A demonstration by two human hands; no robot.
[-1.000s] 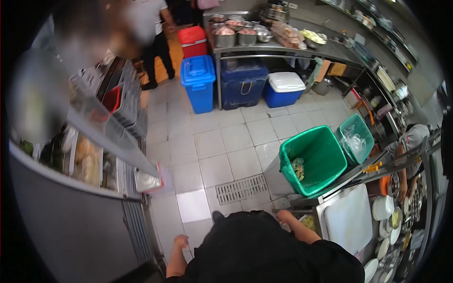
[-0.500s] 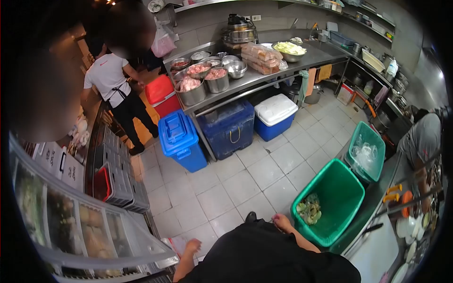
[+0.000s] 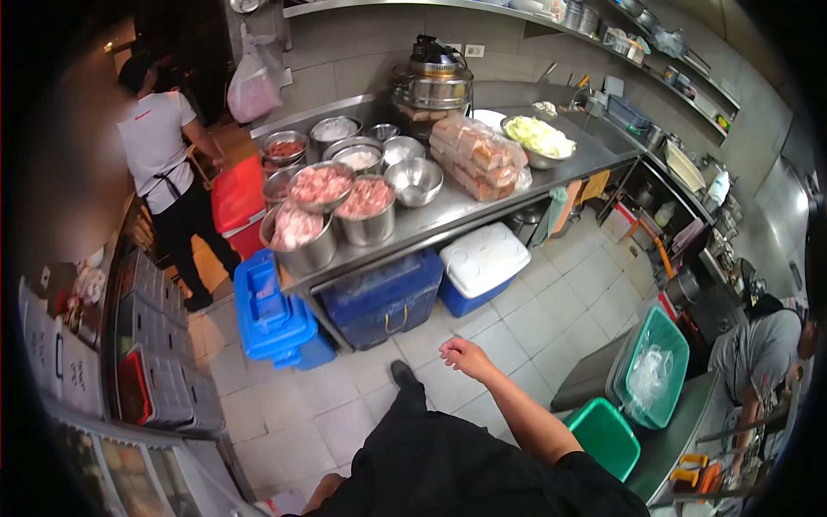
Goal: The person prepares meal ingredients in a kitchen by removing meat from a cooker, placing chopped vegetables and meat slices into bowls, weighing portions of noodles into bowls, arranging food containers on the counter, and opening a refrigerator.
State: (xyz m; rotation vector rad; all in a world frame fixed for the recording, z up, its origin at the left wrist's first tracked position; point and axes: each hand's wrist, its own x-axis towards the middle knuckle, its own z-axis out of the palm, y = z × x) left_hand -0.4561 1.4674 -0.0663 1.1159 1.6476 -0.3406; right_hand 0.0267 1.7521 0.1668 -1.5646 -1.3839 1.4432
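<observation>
My right hand swings out in front of my body above the tiled floor, its fingers curled in, and I see nothing in it. It is apart from everything; the nearest things are my dark boot and the white-lidded blue cooler beyond. Of my left arm, only a patch of skin shows at the bottom edge, and its fingers are hidden. Ahead stands a steel table with steel pots of raw meat, an empty-looking steel bowl, bagged bread loaves and a bowl of cut cabbage.
A blue lidded bin and a dark blue box stand by the table. Green bins are on my right, near a person in grey. Another person in a white shirt stands at left by a red cooler. Grey crates line the left.
My view has moved forward, closer to the steel table. My right hand has swung forward and up, and my left has dropped back mostly out of sight. The green bins now sit lower and further behind.
</observation>
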